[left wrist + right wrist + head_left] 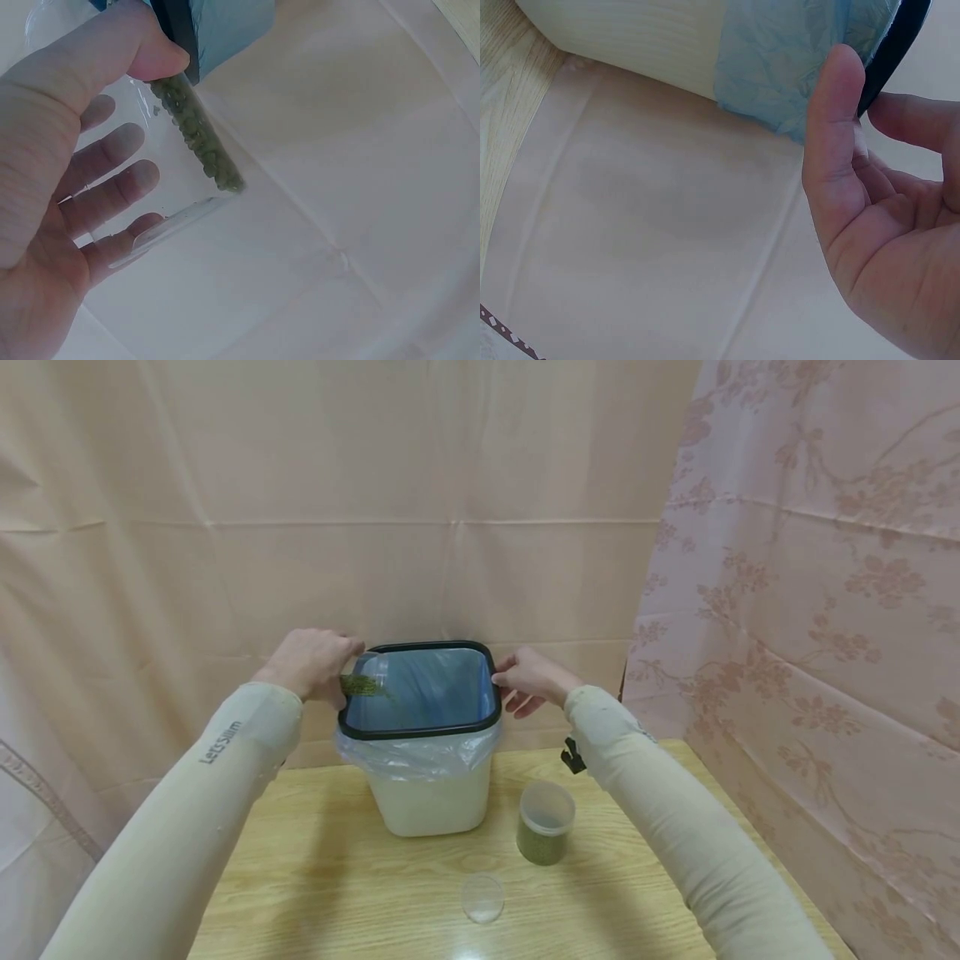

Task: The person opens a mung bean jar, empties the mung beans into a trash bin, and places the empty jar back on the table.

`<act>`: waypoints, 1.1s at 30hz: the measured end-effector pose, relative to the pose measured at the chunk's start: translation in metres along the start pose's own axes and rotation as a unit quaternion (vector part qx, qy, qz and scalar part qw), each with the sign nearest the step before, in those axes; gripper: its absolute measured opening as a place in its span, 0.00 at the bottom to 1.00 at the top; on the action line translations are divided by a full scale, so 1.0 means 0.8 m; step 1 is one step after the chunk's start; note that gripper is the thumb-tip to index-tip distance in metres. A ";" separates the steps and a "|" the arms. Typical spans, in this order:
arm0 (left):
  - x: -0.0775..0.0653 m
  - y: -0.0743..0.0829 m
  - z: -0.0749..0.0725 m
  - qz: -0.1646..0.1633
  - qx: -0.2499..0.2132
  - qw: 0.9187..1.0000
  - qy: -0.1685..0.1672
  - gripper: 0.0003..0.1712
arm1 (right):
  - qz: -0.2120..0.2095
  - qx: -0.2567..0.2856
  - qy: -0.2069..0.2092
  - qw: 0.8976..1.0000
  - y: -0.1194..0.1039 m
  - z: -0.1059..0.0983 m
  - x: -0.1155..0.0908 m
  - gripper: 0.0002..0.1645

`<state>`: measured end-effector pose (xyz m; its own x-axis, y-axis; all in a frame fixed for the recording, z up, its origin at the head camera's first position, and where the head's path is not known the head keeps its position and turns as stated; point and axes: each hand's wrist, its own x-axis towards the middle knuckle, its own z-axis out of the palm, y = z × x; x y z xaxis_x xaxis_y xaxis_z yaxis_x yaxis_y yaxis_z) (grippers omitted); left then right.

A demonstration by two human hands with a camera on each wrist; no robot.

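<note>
My left hand [309,667] grips a clear plastic jar [377,669], tipped on its side over the left rim of a lined trash bin [433,802]. Small green beans [358,685], which look like mung beans, lie along the jar's lower side, and a few spill from its mouth into the bin. In the left wrist view the thumb presses the jar wall and the fingers [112,161] show through it. At the bin's right side my right hand [536,678] pinches the black rim [901,46] between thumb and finger. A blue-tinted bag [442,685] lines the bin and folds over outside.
A second clear jar [546,827], open and partly filled with green contents, stands on the wooden table [315,860] right of the bin. In front lies a round clear lid [482,897]. Beige curtain [420,527] hangs behind, and flowered curtain [825,610] hangs at right.
</note>
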<state>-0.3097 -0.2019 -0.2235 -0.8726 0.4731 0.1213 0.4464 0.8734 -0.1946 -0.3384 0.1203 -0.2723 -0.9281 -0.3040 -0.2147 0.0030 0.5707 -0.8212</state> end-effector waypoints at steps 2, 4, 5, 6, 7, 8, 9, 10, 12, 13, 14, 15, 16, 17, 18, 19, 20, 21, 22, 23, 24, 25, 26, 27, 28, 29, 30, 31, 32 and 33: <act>-0.001 0.001 0.000 0.000 -0.001 1.000 0.000 0.39 | 0.000 -0.001 -0.001 1.000 0.000 0.000 0.000 0.21; -0.002 0.002 0.000 0.000 0.000 1.000 -0.001 0.39 | -0.001 -0.002 -0.001 1.000 0.001 0.000 0.000 0.20; -0.001 0.002 0.000 -0.001 0.002 1.000 -0.001 0.39 | -0.001 -0.002 -0.001 1.000 0.001 0.000 0.000 0.20; -0.002 0.003 -0.001 -0.001 0.003 1.000 -0.001 0.39 | -0.001 -0.002 -0.001 1.000 0.002 0.000 0.000 0.20; -0.002 0.003 -0.001 -0.001 0.003 1.000 -0.001 0.39 | -0.002 -0.002 -0.001 1.000 0.002 0.000 0.001 0.20; -0.001 0.004 -0.001 0.000 0.005 1.000 -0.001 0.39 | -0.002 -0.001 -0.001 1.000 0.002 0.001 0.001 0.20; -0.001 0.004 -0.001 0.001 0.008 1.000 0.000 0.39 | -0.001 0.000 0.000 1.000 0.002 0.001 0.001 0.20; -0.001 0.005 -0.001 0.002 0.012 1.000 0.001 0.38 | -0.001 0.001 0.000 1.000 0.002 0.001 0.002 0.20; 0.000 0.006 -0.001 0.005 0.019 1.000 0.003 0.37 | -0.001 0.001 0.001 1.000 0.002 0.001 0.002 0.20; 0.000 0.006 -0.001 0.007 0.023 1.000 0.004 0.37 | -0.001 0.001 0.001 1.000 0.002 0.001 0.002 0.20; 0.000 0.007 -0.001 0.007 0.028 1.000 0.004 0.37 | -0.001 0.001 0.002 1.000 0.002 0.001 0.002 0.20; 0.001 0.007 -0.001 0.008 0.031 0.999 0.004 0.36 | -0.001 0.000 0.002 1.000 0.002 0.001 0.003 0.20; 0.001 0.007 -0.001 0.007 0.033 0.999 0.004 0.36 | 0.000 0.000 0.002 1.000 0.002 0.001 0.003 0.20; 0.001 0.008 -0.001 0.007 0.034 0.999 0.003 0.36 | 0.000 -0.001 0.001 1.000 0.002 0.001 0.003 0.20; 0.001 0.008 -0.001 0.007 0.034 0.999 0.002 0.36 | 0.000 -0.001 0.001 1.000 0.002 0.001 0.004 0.20; 0.001 0.008 0.000 0.007 0.034 0.999 0.002 0.36 | 0.000 -0.001 0.001 1.000 0.003 0.001 0.003 0.20; 0.001 0.008 0.000 0.007 0.033 0.999 0.002 0.36 | 0.001 -0.001 0.000 1.000 0.003 0.001 0.004 0.20; 0.001 0.007 0.001 0.009 0.032 0.999 0.003 0.36 | 0.001 0.000 -0.001 1.000 0.003 0.001 0.004 0.20; 0.001 0.007 0.001 0.010 0.032 0.999 0.004 0.36 | 0.002 0.001 -0.001 1.000 0.003 0.001 0.004 0.20; 0.001 0.007 0.001 0.012 0.032 0.999 0.005 0.36 | 0.002 0.000 -0.001 1.000 0.003 0.001 0.004 0.20; 0.001 0.007 0.001 0.014 0.032 0.999 0.006 0.36 | 0.002 0.000 -0.001 1.000 0.003 0.001 0.004 0.20; 0.000 0.007 0.001 0.016 0.033 0.999 0.007 0.37 | 0.003 0.001 0.000 1.000 0.003 0.001 0.004 0.21; 0.000 0.007 0.001 0.018 0.034 0.999 0.008 0.37 | 0.002 0.001 0.000 1.000 0.002 0.001 0.004 0.21; 0.000 0.007 0.001 0.019 0.037 0.999 0.008 0.37 | 0.002 0.000 0.000 1.000 0.002 0.001 0.004 0.21; 0.000 0.008 0.001 0.019 0.040 0.999 0.008 0.37 | 0.002 0.000 0.000 1.000 0.002 0.001 0.004 0.21; 0.000 0.008 0.000 0.020 0.043 0.999 0.007 0.37 | 0.002 -0.002 0.000 1.000 0.002 0.001 0.004 0.21; 0.000 0.009 0.000 0.020 0.046 0.999 0.007 0.37 | 0.002 -0.003 0.000 1.000 0.002 0.001 0.004 0.21; 0.000 0.009 0.000 0.020 0.049 0.999 0.005 0.37 | 0.002 -0.004 0.000 1.000 0.001 0.001 0.003 0.20; 0.000 0.009 0.000 0.020 0.052 0.998 0.004 0.37 | 0.002 -0.007 0.001 1.000 0.000 0.001 0.003 0.20; 0.000 0.009 0.000 0.020 0.054 0.998 0.003 0.37 | 0.002 -0.009 0.001 1.000 0.000 0.001 0.002 0.20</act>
<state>-0.3062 -0.1954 -0.2248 -0.8530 0.5087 0.1164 0.4572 0.8360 -0.3034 -0.3398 0.1189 -0.2730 -0.9292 -0.2990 -0.2172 0.0006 0.5863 -0.8101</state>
